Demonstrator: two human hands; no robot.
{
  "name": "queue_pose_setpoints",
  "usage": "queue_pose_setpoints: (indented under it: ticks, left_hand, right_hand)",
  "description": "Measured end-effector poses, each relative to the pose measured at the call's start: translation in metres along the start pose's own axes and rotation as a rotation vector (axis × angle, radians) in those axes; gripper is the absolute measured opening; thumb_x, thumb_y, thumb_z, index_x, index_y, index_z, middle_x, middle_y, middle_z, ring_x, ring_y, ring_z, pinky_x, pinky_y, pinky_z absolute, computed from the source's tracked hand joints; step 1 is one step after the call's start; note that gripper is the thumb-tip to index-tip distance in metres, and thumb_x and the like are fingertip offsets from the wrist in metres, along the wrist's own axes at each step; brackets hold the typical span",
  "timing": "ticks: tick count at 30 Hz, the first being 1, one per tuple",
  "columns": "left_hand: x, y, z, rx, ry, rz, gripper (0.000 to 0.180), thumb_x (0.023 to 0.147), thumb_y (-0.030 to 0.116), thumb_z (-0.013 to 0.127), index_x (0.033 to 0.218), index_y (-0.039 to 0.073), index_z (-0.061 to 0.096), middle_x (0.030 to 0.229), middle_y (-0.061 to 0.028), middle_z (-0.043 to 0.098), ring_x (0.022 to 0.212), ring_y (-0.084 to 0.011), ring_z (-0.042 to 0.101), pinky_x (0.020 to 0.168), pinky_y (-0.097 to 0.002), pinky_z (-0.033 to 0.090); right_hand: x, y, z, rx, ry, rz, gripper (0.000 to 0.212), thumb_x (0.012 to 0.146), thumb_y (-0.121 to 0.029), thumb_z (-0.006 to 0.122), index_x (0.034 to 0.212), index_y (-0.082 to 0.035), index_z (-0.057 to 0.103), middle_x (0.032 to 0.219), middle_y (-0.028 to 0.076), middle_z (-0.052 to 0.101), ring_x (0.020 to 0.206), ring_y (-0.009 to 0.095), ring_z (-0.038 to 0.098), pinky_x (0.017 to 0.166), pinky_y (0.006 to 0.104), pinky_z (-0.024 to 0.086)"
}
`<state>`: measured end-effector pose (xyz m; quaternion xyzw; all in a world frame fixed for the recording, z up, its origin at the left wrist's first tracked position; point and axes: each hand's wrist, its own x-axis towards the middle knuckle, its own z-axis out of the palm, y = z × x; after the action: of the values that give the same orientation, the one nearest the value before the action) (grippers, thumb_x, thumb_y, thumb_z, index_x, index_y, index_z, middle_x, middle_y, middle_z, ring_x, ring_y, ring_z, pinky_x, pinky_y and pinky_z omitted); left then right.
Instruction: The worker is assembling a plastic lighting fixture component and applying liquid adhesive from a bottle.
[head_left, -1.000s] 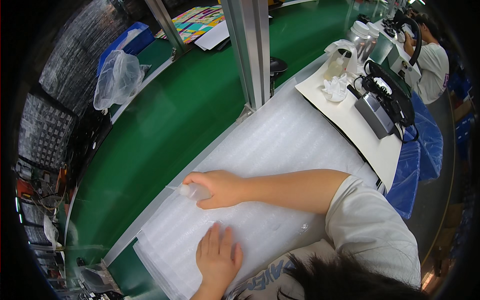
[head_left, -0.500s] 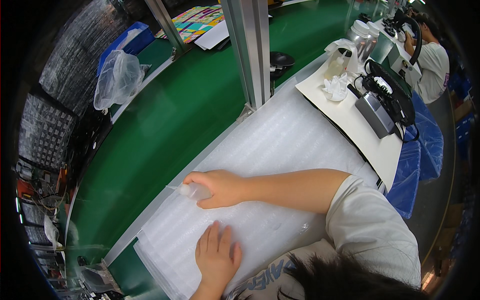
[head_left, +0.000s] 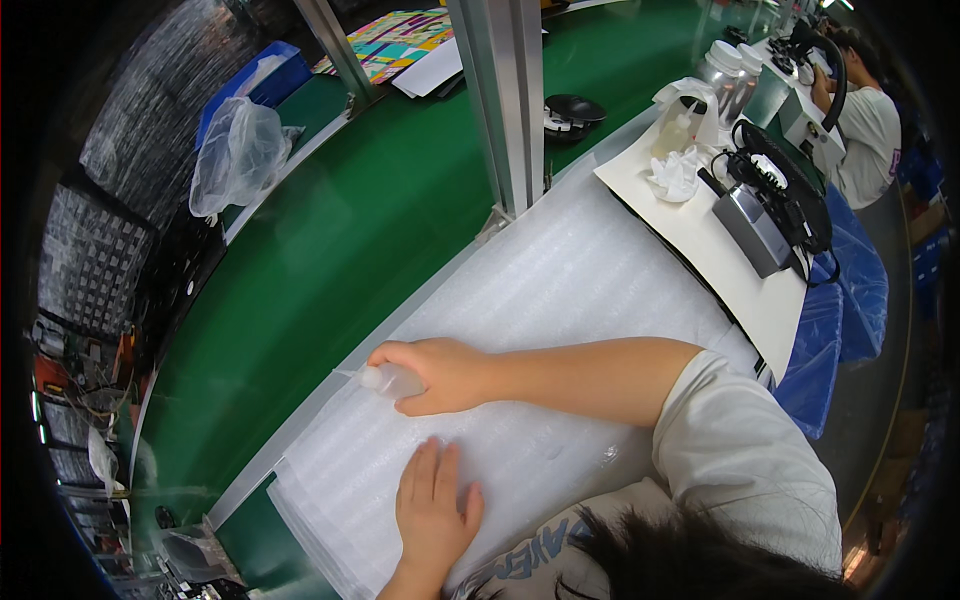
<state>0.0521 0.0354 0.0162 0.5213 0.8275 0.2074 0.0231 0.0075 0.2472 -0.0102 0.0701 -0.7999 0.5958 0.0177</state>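
Note:
My right hand (head_left: 445, 377) is wrapped around a small translucent squeeze bottle (head_left: 400, 381), which lies tilted just above or on the white foam sheet (head_left: 570, 280). The bottle's thin nozzle points left, toward the edge of the green belt. Below it, my left hand (head_left: 437, 510) rests flat on the foam, or just over it, with its fingers stretched out and the thumb apart. Nothing is in the left hand.
A green conveyor belt (head_left: 400, 190) curves past the foam, with a metal post (head_left: 505, 110) at its edge. A black round object (head_left: 575, 108) sits on the belt. To the right, a white board (head_left: 730, 270) holds crumpled tissue (head_left: 676, 176), a grey box (head_left: 752, 231) and cables. A co-worker (head_left: 865, 140) sits beyond.
The black round object on the belt shows farther out from behind the post, with a white part now visible. My left hand's fingers have drawn slightly closer together. The right hand keeps its hold.

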Motion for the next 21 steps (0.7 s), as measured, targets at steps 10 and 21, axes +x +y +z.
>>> queue_pose_setpoints:
  ticks: [10, 21]
  left_hand:
    - [-0.002, 0.002, 0.003, 0.045, 0.031, 0.001, 0.046, 0.075, 0.012, 0.07, 0.118, 0.0, 0.06, 0.128, -0.0245, 0.054, 0.116, -0.0426, 0.054, 0.098, -0.0483, 0.046]
    - [-0.001, -0.005, 0.0, 0.015, 0.133, -0.006, 0.041, 0.072, 0.011, 0.072, 0.111, 0.002, 0.063, 0.118, -0.0186, 0.06, 0.109, -0.0366, 0.059, 0.092, -0.044, 0.05]
  right_hand:
    - [0.001, 0.002, 0.001, 0.0, -0.008, -0.015, 0.054, 0.079, -0.019, 0.071, 0.128, -0.007, 0.049, 0.121, 0.015, 0.061, 0.113, 0.031, 0.058, 0.093, 0.0389, 0.047]
    - [0.001, 0.004, 0.004, -0.04, 0.035, -0.046, 0.054, 0.078, -0.019, 0.071, 0.126, -0.008, 0.05, 0.119, 0.016, 0.062, 0.111, 0.033, 0.059, 0.093, 0.0401, 0.047]
